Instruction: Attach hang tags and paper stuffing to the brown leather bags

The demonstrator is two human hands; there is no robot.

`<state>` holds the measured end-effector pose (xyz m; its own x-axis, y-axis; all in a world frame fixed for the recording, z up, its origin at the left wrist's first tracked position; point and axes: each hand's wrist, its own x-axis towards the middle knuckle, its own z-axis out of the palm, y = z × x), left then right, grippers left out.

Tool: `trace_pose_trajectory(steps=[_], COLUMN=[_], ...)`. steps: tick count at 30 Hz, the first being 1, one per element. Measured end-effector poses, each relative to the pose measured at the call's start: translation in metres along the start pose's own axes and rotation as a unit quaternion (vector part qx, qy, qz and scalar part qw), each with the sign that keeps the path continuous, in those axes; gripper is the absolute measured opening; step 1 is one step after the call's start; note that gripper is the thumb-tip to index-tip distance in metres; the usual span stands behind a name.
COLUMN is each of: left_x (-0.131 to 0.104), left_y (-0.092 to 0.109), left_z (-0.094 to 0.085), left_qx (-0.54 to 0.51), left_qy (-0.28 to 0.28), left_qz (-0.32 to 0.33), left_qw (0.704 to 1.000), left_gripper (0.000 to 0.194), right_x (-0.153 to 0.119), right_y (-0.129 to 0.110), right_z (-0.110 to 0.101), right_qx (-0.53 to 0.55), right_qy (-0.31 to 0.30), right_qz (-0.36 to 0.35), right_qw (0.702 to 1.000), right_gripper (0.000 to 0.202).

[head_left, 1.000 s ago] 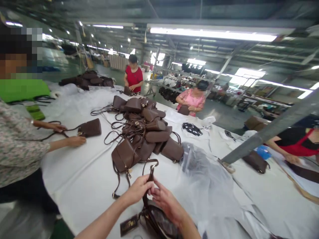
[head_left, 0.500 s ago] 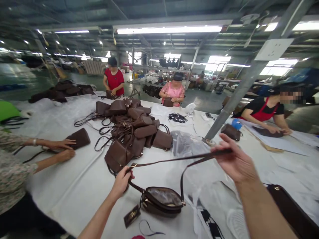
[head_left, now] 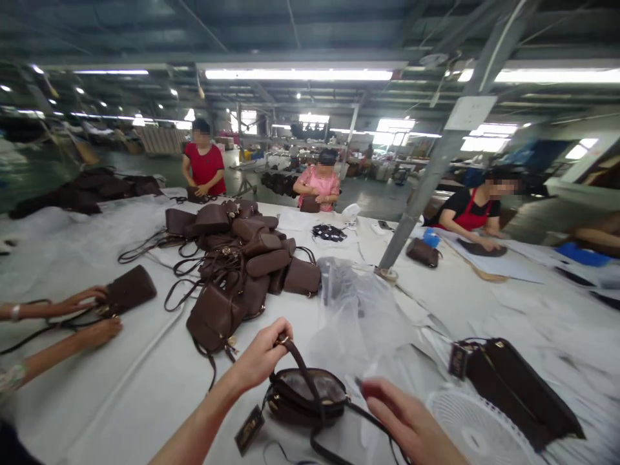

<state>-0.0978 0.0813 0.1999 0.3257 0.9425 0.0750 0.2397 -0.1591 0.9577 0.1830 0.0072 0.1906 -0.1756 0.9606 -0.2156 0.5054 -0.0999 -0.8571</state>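
So, left hand [head_left: 265, 354]: fingers closed round the narrow dark brown strap [head_left: 301, 363], close to its gold-coloured buckle [head_left: 281, 340]. Right hand [head_left: 404, 413]: half open, fingers loosely bent, beside the strap's lower run; cannot tell if it touches. Small dark brown bag [head_left: 303, 413] sits between and below my hands on the white-covered table [head_left: 145, 400], its mouth open; black tag with gold lettering [head_left: 249, 429] at its left side. Beyond: heap of brown bags [head_left: 264, 263], crumpled clear plastic [head_left: 358, 310] just right of it. White openwork plastic basket [head_left: 477, 436] to my right, larger dark brown bag [head_left: 526, 391] behind it. Far left, a co-worker's hands [head_left: 99, 330] at another brown bag [head_left: 130, 289].
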Motion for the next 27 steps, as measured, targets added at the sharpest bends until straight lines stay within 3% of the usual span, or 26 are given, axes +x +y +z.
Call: trace_pose_trajectory(steps=[1,3,6,8,10,12,13,15,18,20,22,25,27], left_x=[0.001,0.003,0.003,-0.001,-0.008,-0.014,-0.015,-0.014,-0.005,0.0,0.003,0.001,-0.001], left_y=[0.004,0.007,-0.001,-0.013,-0.03,-0.046,-0.054,-0.067,-0.083,-0.093,-0.104,-0.115,-0.114], left_z=[0.003,0.006,0.0,-0.006,-0.008,-0.003,0.003,0.017,0.031,0.028,0.013,-0.016,-0.028], left_qx=[0.002,-0.005,-0.03,-0.044,-0.069,-0.136,-0.194,-0.353,-0.582,-0.671,-0.716,-0.71,-0.665], left_qy=[-0.013,-0.024,-0.012,-0.027,-0.071,-0.091,-0.07,0.018,0.13,0.163,0.206,0.287,0.319], left_qz=[0.003,0.006,0.002,-0.021,-0.054,-0.079,-0.086,-0.1,-0.143,-0.163,-0.148,-0.115,-0.118], left_qw=[1.0,1.0,0.999,0.998,0.994,0.983,0.975,0.93,0.79,0.704,0.65,0.632,0.664], left_gripper=[0.006,0.011,0.017,0.012,0.003,0.011,0.015,0.025,0.027,0.026,0.032,0.034,0.023], right_x=[0.012,0.037,0.064,0.072,0.076,0.079,0.08,0.081,0.076,0.068,0.057,0.042,0.037], right_y=[-0.018,-0.045,-0.066,-0.07,-0.07,-0.065,-0.06,-0.047,-0.019,0.003,0.026,0.053,0.059], right_z=[0.015,0.043,0.069,0.071,0.062,0.053,0.051,0.058,0.086,0.103,0.104,0.072,0.043], right_qx=[0.017,0.03,0.095,0.181,0.26,0.295,0.294,0.266,0.213,0.19,0.17,0.122,0.042], right_qy=[0.031,0.014,-0.134,-0.174,-0.175,-0.177,-0.174,-0.159,-0.158,-0.176,-0.195,-0.207,-0.163], right_qz=[-0.03,-0.077,-0.068,-0.05,-0.042,-0.038,-0.034,-0.02,0.024,0.052,0.07,0.081,0.045], right_qw=[0.999,0.996,0.984,0.967,0.949,0.938,0.939,0.951,0.964,0.964,0.963,0.967,0.985], right_gripper=[0.044,0.053,0.027,0.029,0.033,0.038,0.04,0.044,0.052,0.057,0.057,0.042,0.031])
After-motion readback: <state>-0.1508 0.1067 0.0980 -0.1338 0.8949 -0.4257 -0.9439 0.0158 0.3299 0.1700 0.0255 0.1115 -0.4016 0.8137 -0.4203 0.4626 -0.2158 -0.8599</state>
